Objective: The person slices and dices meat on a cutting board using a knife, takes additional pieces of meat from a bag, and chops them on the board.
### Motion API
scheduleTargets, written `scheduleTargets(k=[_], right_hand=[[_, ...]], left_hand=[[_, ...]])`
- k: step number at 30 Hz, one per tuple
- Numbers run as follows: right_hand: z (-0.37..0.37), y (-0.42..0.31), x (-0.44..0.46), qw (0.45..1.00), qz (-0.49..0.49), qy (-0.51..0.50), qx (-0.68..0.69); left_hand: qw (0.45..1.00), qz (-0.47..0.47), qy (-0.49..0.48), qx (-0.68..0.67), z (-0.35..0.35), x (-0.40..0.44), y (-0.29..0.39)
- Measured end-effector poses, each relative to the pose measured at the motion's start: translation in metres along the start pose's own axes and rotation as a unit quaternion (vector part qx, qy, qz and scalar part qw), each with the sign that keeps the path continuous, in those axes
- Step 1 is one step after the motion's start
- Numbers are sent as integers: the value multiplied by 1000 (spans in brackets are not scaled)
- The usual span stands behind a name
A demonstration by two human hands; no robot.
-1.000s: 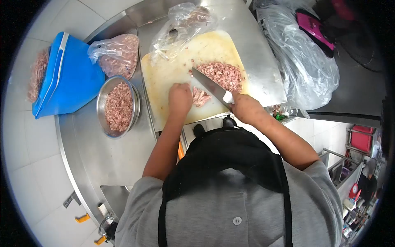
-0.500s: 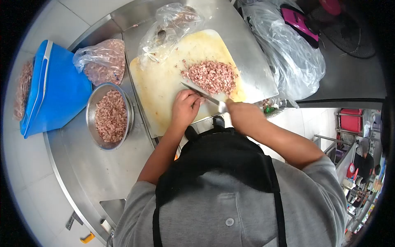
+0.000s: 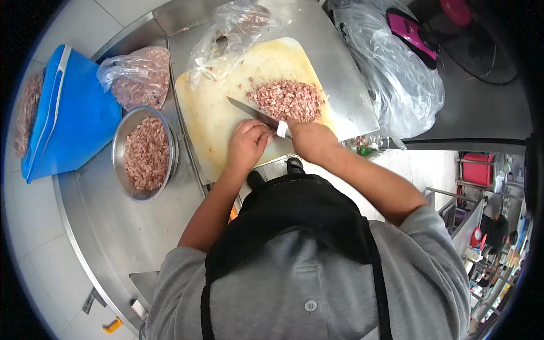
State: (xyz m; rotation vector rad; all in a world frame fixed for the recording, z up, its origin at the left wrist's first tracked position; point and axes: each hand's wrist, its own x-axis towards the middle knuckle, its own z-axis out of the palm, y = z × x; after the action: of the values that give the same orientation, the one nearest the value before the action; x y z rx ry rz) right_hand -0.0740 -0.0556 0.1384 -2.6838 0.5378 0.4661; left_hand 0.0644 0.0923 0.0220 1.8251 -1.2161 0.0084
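Note:
My right hand point(image 3: 310, 139) is closed around the white handle of a kitchen knife point(image 3: 253, 111). Its blade points up and left over the yellowed cutting board point(image 3: 211, 122), along the lower edge of a heap of chopped meat point(image 3: 288, 100). Just below the blade, my left hand point(image 3: 247, 143) rests on the board with its fingers curled together. A small pinkish bit of meat point(image 3: 268, 136) shows at those fingertips, mostly hidden by the fingers and the knife. The knife's handle is largely covered by my right hand.
On the steel counter point(image 3: 122, 232), left of the board, stand a metal bowl of chopped meat point(image 3: 146, 153), a bag of meat point(image 3: 141, 82) and a blue container point(image 3: 79, 119). A clear bag point(image 3: 226, 37) overlaps the board's far edge. Plastic bags point(image 3: 391, 73) lie to the right.
My right hand and the knife have moved left, so the blade now lies further across the board, close above my left fingers. The whole view has shifted slightly.

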Motion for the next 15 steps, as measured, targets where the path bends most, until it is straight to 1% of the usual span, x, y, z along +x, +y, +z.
scheduleTargets(k=[2, 3, 4, 5, 6, 7, 9, 10, 11, 12, 15], right_hand=[[-26, -1, -8, 1000, -10, 0, 0], [-39, -3, -25, 1000, 5, -25, -2], [-39, -4, -33, 1000, 3, -25, -5], [-38, -6, -41, 997, 42, -66, -9], [-37, -7, -44, 991, 82, -109, -11], [-20, -4, -36, 995, 58, -73, 25], [-2, -7, -8, 997, 43, -59, 10], [-1, -7, 5, 999, 26, -40, -4], [-4, -5, 10, 1000, 3, -4, 18], [-16, -7, 4, 1000, 3, 1, 18], [-53, -12, -42, 997, 28, -67, -1]], left_hand=[[1000, 2, -6, -10, -4, 3, 4], [1000, -20, 19, -12, -6, 1, 8], [998, -42, 49, -14, -6, 2, 9], [997, -46, 54, -13, -5, 3, 6], [999, -28, 38, -7, -2, 2, 1], [1000, -10, 17, -2, -1, -1, -1], [1000, -5, 15, 0, 1, -2, -4], [1000, 4, 14, 6, 0, -1, -4], [1000, 4, 9, 7, -3, -5, -1], [1000, -5, 20, -1, -6, -2, 2], [999, -14, 31, -18, -9, -2, 1]])
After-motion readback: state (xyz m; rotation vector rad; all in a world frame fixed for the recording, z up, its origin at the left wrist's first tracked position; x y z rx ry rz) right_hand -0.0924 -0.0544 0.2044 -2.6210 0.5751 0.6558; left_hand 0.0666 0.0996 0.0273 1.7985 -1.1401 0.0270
